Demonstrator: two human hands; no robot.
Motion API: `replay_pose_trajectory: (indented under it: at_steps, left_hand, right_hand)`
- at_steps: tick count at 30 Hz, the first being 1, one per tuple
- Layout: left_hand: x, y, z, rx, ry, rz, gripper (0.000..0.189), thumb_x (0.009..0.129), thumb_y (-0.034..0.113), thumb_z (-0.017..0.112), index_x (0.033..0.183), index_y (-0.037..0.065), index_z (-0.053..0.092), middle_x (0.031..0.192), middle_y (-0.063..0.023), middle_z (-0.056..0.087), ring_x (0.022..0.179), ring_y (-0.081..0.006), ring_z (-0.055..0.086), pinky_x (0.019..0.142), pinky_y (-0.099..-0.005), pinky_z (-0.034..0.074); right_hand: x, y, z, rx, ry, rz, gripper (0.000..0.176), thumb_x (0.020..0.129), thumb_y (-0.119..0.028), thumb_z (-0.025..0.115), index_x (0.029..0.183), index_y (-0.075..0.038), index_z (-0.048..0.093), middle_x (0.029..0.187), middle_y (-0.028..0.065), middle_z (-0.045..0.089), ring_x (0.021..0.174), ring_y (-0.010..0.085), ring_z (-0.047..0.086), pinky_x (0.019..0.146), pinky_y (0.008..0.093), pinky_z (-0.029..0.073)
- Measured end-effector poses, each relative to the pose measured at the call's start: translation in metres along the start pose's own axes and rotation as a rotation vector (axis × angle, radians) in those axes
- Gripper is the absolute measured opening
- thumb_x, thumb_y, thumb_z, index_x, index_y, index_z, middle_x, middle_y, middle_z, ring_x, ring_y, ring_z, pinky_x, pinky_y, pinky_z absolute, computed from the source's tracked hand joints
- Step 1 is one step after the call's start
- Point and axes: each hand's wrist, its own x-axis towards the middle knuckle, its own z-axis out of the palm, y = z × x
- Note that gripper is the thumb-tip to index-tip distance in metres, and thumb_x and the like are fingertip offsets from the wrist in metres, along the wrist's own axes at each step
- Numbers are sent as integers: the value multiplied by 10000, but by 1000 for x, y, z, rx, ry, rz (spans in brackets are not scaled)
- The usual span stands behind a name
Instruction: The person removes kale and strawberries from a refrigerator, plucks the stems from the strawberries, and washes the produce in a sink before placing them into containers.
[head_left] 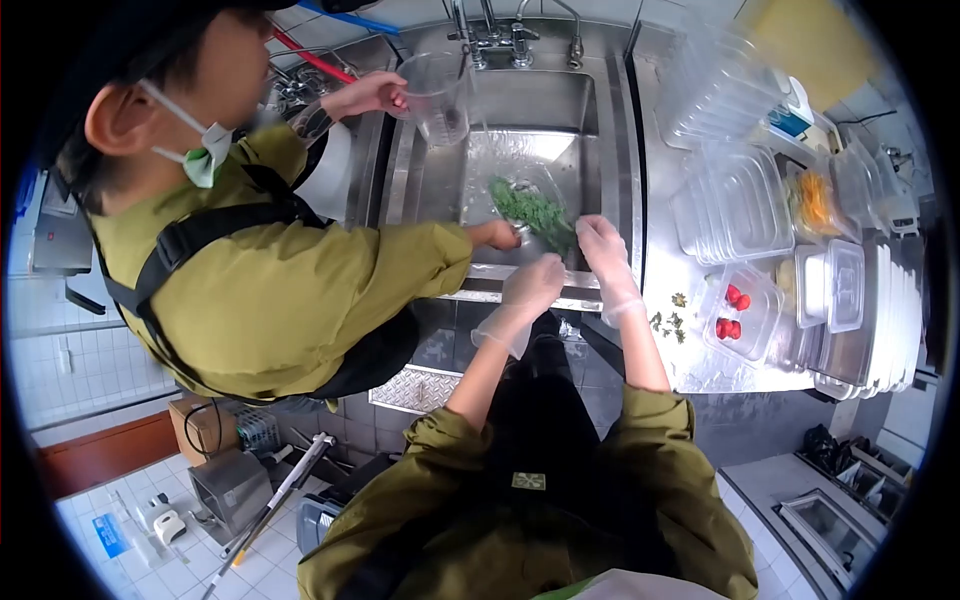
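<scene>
Leafy greens (532,208), finely curled, lie in what looks like a clear container over the steel sink (580,100). My right hand (605,250), in a clear glove, has its fingers closed at the lower right end of the greens and seems to pinch them. Just below the greens, my gloved left hand (533,287) is closed too; what its fingers hold is hidden. A co-worker's hand (493,235) reaches to the left side of the greens. The co-worker's other hand (372,95) holds a clear measuring jug (437,105) over the sink's upper left.
On the right counter stand stacked clear containers (735,205) and a tub (752,300) with strawberries. Small leaf scraps (670,325) lie beside it. The faucet (490,42) rises behind the sink. The co-worker (270,290) stands close at my left.
</scene>
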Motion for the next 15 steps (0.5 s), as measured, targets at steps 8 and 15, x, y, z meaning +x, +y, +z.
replay_pose_trajectory:
  at_steps: [8,15]
  left_hand:
    - [-32,5,-14,-70,36,46,231,887,243,510,1038,80,571,975,-144,616,883,-317,602,759,-360,467]
    - [-28,-1,-22,-116,99,4,245,879,244,513,1079,107,547,980,-140,619,846,-332,607,715,-403,480]
  right_hand:
    - [84,15,41,-499,-387,42,474,768,-387,563,1031,3,619,1026,218,613,1006,323,578,873,360,435]
    - [133,113,157,-871,-171,297,661,681,-417,682,1165,9,536,1187,231,534,1070,242,561,898,359,431]
